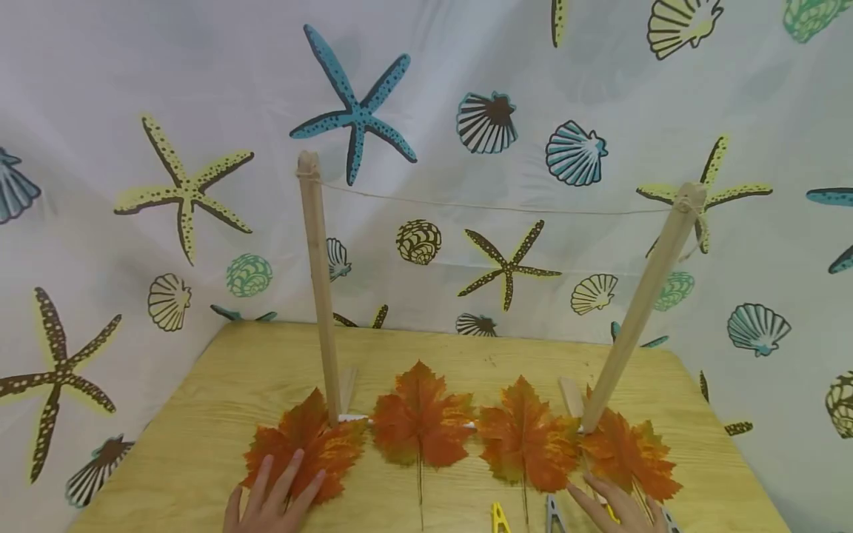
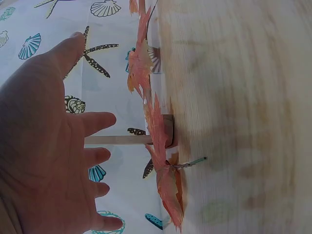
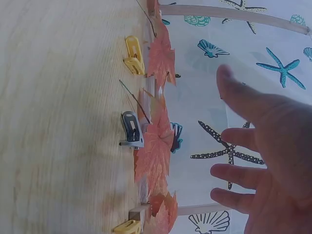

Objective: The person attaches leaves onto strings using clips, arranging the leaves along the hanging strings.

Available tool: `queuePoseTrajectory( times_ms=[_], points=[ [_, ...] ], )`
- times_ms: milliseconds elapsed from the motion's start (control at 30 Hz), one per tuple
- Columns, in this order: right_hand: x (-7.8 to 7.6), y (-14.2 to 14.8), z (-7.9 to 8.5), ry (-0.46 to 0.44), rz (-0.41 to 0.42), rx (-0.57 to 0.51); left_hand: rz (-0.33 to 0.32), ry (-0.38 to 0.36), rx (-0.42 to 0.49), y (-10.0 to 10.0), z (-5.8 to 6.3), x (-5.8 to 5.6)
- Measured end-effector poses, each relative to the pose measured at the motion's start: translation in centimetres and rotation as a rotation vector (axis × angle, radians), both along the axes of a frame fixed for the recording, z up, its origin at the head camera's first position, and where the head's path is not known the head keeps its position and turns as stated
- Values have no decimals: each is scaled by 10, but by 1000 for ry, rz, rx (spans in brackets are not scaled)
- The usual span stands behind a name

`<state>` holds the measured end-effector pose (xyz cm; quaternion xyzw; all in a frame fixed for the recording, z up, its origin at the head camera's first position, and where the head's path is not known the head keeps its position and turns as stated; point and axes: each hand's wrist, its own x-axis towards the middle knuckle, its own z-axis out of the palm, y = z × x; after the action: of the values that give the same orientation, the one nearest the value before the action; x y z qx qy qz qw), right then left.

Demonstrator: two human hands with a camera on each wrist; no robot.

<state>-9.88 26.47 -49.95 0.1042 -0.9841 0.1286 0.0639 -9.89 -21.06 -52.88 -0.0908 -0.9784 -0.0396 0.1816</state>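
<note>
Several orange maple leaves with thin stems lie in a row across the table. My left hand [image 1: 269,497], fingers spread and straight, is over the leftmost leaf [image 1: 343,444] in the head view. In the left wrist view its palm and fingers hold nothing. Next to the rightmost leaf [image 1: 640,455] is my right hand [image 1: 623,509], also with extended fingers and nothing in them. Two more leaves, one left of center [image 1: 421,414] and one right of center [image 1: 526,437], lie between the hands. Near the right hand are a yellow clothespin [image 3: 132,61] and a grey clothespin [image 3: 130,127].
Two wooden posts, a left post [image 1: 320,289] and a right post [image 1: 640,311], stand on the wooden table [image 1: 240,363] behind the leaves. A thin string [image 1: 466,205] is tied between their tops. A white cloth [image 1: 426,74] printed with starfish and shells surrounds the table's back and sides.
</note>
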Motion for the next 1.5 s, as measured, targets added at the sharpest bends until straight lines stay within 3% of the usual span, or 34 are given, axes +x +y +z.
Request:
queuePoseTrajectory(
  times_ms=[200,333,467,567,733,800,933,1067,1300,1500],
  points=[
    [8,-7,-5,133,30,20,-8,-29,7,2,2,5],
    [8,-10,-1,226,115,13,-35,-136,58,-1,11,1],
    [6,-10,3,261,194,-12,-92,-213,75,-15,18,-4],
    [7,-9,3,262,223,-34,-125,-221,94,-27,17,-5],
    [9,-6,5,238,258,-72,-219,-131,149,-41,9,-5],
    [10,-6,5,249,259,-96,-266,-137,179,-43,8,-7],
    [12,-11,2,321,237,-154,-319,-228,229,-49,9,-10],
    [11,-17,-2,329,252,-185,-310,-280,254,-56,9,-5],
    [1,-21,-5,294,387,-120,-217,-417,314,-66,9,10],
    [-5,-32,2,222,466,-80,-242,-477,341,-71,5,16]
  ],
)
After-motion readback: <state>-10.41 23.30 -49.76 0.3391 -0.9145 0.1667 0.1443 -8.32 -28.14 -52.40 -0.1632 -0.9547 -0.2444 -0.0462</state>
